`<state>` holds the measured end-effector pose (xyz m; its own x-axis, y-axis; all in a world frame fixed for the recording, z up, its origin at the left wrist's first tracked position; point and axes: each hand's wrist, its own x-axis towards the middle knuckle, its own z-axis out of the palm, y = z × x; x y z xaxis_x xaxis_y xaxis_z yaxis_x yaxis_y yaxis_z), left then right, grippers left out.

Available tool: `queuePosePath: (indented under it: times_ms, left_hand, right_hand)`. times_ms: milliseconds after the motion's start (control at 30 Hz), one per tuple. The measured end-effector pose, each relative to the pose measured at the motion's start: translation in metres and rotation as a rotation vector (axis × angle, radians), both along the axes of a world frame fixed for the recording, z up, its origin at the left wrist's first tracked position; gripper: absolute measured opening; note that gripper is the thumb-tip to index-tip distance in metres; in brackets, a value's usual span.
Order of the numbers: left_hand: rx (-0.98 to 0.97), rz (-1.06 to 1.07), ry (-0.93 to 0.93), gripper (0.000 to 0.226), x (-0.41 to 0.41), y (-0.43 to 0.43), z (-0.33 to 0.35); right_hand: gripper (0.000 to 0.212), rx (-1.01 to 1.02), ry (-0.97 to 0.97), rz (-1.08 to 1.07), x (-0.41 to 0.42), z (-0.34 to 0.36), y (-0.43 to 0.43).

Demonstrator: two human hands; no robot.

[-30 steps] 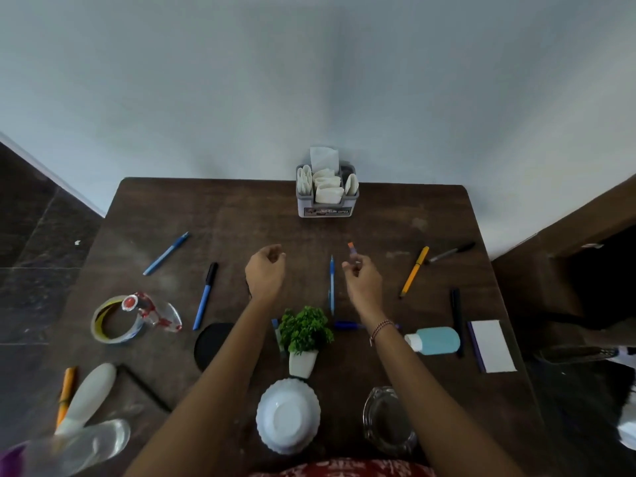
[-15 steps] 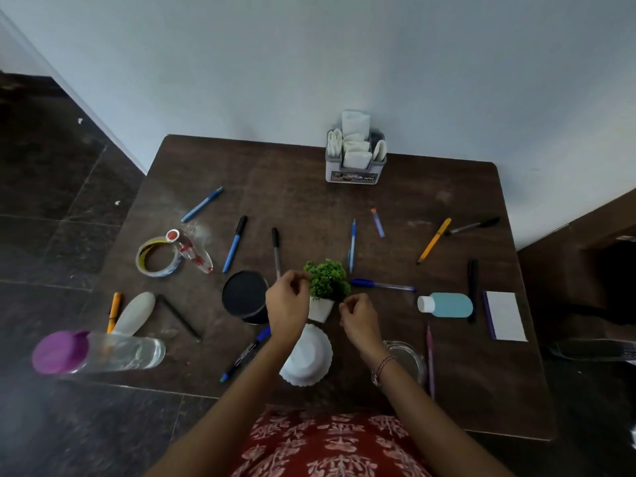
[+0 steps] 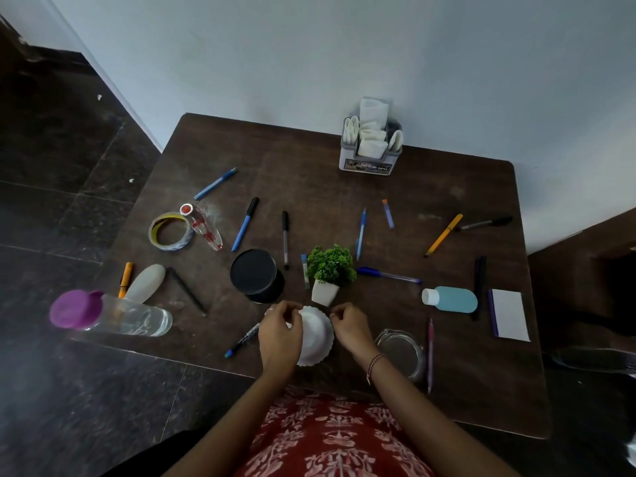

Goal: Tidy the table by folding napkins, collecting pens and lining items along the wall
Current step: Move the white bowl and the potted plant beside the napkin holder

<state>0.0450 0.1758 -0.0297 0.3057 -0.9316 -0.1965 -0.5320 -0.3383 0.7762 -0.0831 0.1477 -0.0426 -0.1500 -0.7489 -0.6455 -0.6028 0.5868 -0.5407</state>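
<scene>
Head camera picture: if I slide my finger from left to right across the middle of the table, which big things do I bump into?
Clear bottle with purple lid → round black tin → little green plant → light blue bottle → white notepad.

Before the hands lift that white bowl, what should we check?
1. Both hands at the bowl: ok. The left hand and the right hand sit at opposite edges of the white bowl.
2. Firm grip: cannot tell. The fingers curl by the rim.
3. Path to the wall: not ok. The potted plant stands right behind the bowl.
4. Room along the wall: ok. Bare table shows left of the napkin holder.
5. Black marker near the left hand: cannot tell if it touches the bowl.
</scene>
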Motion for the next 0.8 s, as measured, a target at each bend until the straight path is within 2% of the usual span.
queuePosePath:
  times_ms: [200, 367, 600, 800]
  left_hand:
    - [0.212, 0.201, 0.077, 0.016, 0.005, 0.022, -0.015]
    - [0.433, 0.34, 0.174, 0.026, 0.008, 0.028, -0.024]
    - [0.491, 0.377, 0.194, 0.034, 0.008, 0.028, -0.025]
    - [0.544, 0.466, 0.261, 0.035, 0.012, 0.021, -0.027]
  right_hand:
    - [0.032, -0.052, 0.059, 0.13, 0.002, -0.001, 0.009]
    - [0.036, -0.098, 0.111, 0.212, 0.004, 0.001, 0.013]
    - [0.033, -0.151, 0.134, 0.248, 0.008, -0.001, 0.02]
    - [0.032, -0.079, 0.076, 0.168, 0.005, 0.0, 0.012]
